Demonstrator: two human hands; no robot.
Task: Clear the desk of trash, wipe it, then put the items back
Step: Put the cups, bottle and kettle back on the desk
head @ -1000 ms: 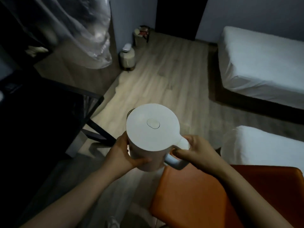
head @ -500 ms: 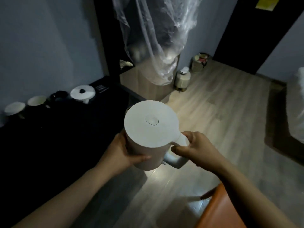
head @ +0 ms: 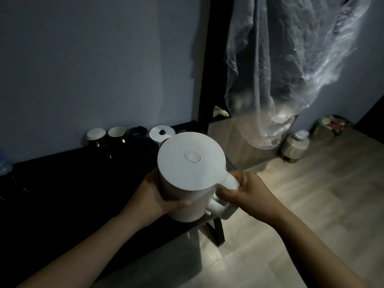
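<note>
A white electric kettle (head: 190,169) with a closed lid hangs in the air over the right end of the dark desk (head: 72,183). My left hand (head: 154,196) wraps around the kettle's body from the left. My right hand (head: 245,192) grips its handle on the right. The kettle's base is hidden from view. At the back of the desk, against the wall, stand two cups (head: 106,135), a dark object (head: 138,129) and a white round lid with a black knob (head: 162,133).
A plastic water bottle (head: 4,164) shows at the far left edge. Clear plastic sheeting (head: 280,69) hangs beside a dark frame. On the wooden floor at the right stand a small lidded bin (head: 295,147) and a full waste basket (head: 331,126).
The view has swung left from the beds and orange chair toward the desk. The kettle, held in both hands, now hangs over the desk's right end instead of over the floor.
</note>
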